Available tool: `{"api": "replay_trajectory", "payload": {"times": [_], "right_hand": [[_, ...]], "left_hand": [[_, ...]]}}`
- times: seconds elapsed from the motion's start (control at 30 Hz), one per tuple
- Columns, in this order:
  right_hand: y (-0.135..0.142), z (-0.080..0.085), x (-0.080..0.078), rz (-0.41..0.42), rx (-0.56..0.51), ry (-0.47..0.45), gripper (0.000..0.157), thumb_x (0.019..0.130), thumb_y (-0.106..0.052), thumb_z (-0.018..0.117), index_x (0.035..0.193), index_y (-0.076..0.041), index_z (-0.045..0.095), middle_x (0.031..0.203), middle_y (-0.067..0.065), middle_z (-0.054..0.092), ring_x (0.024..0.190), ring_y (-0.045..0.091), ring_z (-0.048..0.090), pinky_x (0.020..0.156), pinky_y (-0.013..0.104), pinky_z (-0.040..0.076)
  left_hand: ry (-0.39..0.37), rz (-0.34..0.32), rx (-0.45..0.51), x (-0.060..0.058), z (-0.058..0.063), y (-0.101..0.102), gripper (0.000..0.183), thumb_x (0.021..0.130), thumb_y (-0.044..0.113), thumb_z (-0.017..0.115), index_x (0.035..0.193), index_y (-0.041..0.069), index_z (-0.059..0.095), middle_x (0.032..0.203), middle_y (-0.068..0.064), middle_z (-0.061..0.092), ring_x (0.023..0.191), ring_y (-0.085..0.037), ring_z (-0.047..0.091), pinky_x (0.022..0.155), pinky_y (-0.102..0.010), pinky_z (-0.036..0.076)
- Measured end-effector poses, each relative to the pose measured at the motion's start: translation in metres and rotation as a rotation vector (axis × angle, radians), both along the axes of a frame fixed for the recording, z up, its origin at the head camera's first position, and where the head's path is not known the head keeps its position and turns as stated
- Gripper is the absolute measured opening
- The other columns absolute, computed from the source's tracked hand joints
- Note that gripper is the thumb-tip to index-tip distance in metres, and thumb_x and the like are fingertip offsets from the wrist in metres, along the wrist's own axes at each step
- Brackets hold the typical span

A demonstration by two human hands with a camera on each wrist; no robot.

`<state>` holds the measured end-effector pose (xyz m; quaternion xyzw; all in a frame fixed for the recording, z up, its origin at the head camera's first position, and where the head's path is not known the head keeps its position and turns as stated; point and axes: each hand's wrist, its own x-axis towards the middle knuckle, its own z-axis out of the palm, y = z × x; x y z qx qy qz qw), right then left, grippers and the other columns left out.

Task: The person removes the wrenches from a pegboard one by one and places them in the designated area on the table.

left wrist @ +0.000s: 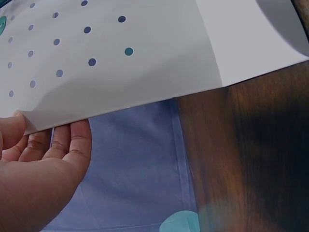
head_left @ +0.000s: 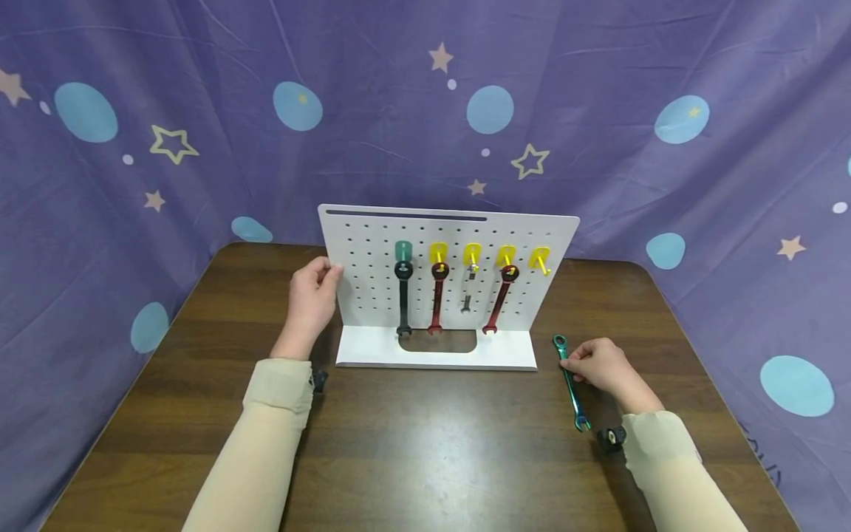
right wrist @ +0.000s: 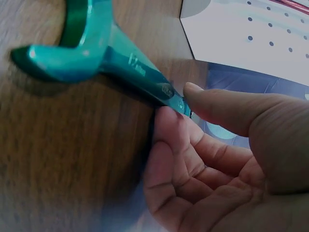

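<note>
Purple cloth (head_left: pixel 399 111) printed with stars and blue ovals hangs behind a brown wooden surface (head_left: pixel 425 458), where a white pegboard (head_left: pixel 366 343) stands toward the far side. Left hand (head_left: pixel 312 295) grips the board's left edge, thumb on the front face and fingers behind. To the right of the board, the right hand (head_left: pixel 601 364) pinches a green wrench (head_left: pixel 569 384) between thumb and fingers, its ring end far and its open end near; whether it touches the surface is hard to tell. From left to right on the board hang a black wrench (head_left: pixel 403 299), a red wrench (head_left: pixel 437 303), a small silver wrench (head_left: pixel 467 303) and another red wrench (head_left: pixel 499 304), with a yellow hook (head_left: pixel 540 258) farthest right.
</note>
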<state>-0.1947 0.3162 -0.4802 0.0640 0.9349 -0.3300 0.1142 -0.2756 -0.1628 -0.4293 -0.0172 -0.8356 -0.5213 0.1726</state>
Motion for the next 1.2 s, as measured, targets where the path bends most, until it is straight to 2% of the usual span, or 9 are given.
{"api": "replay_trajectory", "payload": {"times": [0.23, 0.4, 0.57, 0.87, 1.07, 1.2], "right_hand": [[-0.001, 0.003, 0.000, -0.001, 0.022, 0.027, 0.022, 0.096, -0.021, 0.074, 0.090, -0.001, 0.067, 0.074, 0.006, 0.063, 0.071, 0.022, 0.056, 0.064, 0.037, 0.045], [-0.004, 0.005, -0.001, 0.007, 0.007, 0.076, 0.023, 0.095, -0.022, 0.074, 0.091, -0.001, 0.067, 0.075, 0.004, 0.065, 0.071, 0.021, 0.061, 0.065, 0.036, 0.046], [-0.010, 0.008, -0.004, 0.020, -0.060, 0.163, 0.022, 0.098, -0.021, 0.071, 0.097, 0.001, 0.068, 0.078, 0.005, 0.066, 0.072, 0.021, 0.062, 0.064, 0.036, 0.048], [-0.025, 0.010, -0.015, 0.030, -0.201, 0.307, 0.018, 0.098, -0.016, 0.070, 0.104, 0.002, 0.071, 0.088, 0.012, 0.071, 0.081, 0.030, 0.068, 0.065, 0.029, 0.053], [-0.042, 0.013, -0.021, 0.027, -0.260, 0.320, 0.017, 0.097, -0.013, 0.071, 0.106, 0.001, 0.072, 0.093, 0.012, 0.071, 0.084, 0.029, 0.069, 0.067, 0.029, 0.055], [-0.051, 0.016, -0.026, 0.055, -0.300, 0.299, 0.020, 0.098, -0.012, 0.069, 0.110, 0.004, 0.071, 0.098, 0.016, 0.071, 0.089, 0.034, 0.069, 0.070, 0.028, 0.055]], "left_hand": [[0.013, -0.003, 0.005, 0.000, 0.001, 0.000, 0.022, 0.107, 0.014, 0.056, 0.103, -0.005, 0.066, 0.079, -0.021, 0.059, 0.067, -0.022, 0.042, 0.055, -0.029, 0.034], [0.017, -0.002, 0.007, 0.000, 0.001, 0.001, 0.022, 0.107, 0.013, 0.056, 0.102, -0.005, 0.066, 0.073, -0.015, 0.054, 0.065, -0.021, 0.041, 0.055, -0.029, 0.034], [0.026, 0.000, 0.004, 0.000, 0.000, 0.001, 0.021, 0.106, 0.013, 0.057, 0.102, -0.005, 0.067, 0.071, -0.011, 0.052, 0.065, -0.021, 0.042, 0.055, -0.029, 0.034], [0.022, 0.001, -0.003, 0.000, -0.001, 0.000, 0.022, 0.107, 0.014, 0.056, 0.104, -0.005, 0.067, 0.080, -0.020, 0.061, 0.064, -0.020, 0.041, 0.055, -0.028, 0.035], [0.011, -0.005, -0.008, 0.000, 0.000, 0.000, 0.023, 0.107, 0.015, 0.056, 0.105, -0.005, 0.067, 0.076, -0.016, 0.055, 0.064, -0.020, 0.042, 0.054, -0.028, 0.035], [0.009, -0.008, -0.008, 0.000, 0.000, -0.001, 0.023, 0.107, 0.016, 0.056, 0.106, -0.005, 0.067, 0.081, -0.018, 0.060, 0.065, -0.021, 0.041, 0.054, -0.028, 0.035]]}}
